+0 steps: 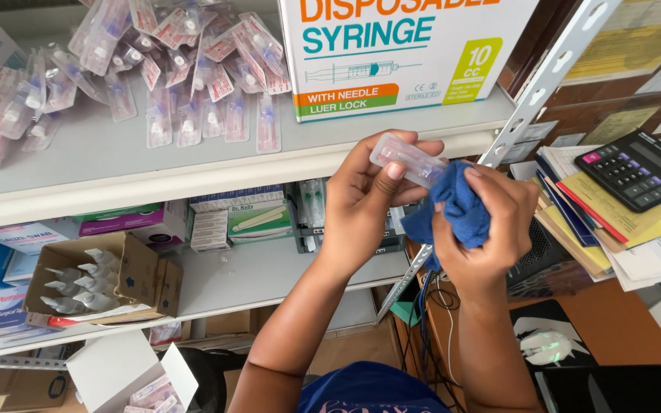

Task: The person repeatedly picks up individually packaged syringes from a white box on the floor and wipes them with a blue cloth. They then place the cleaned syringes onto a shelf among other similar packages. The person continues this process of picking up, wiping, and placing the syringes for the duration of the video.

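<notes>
My left hand [361, 200] grips a small clear plastic packet [405, 158], holding it level in front of the shelf edge. My right hand [485, 229] is closed on a blue cloth [453, 210] and presses it against the packet's right end. Both hands are raised in front of the grey metal shelf [109, 157], just below a large white box of syringes [392, 53]. What the packet holds I cannot make out.
Several small sealed packets [154, 69] lie heaped on the top shelf. Lower shelves hold boxes and an open carton of white-capped bottles [86, 279]. At right are a slotted upright [545, 84], a black calculator [640, 168] on stacked papers, and a computer mouse [548, 346].
</notes>
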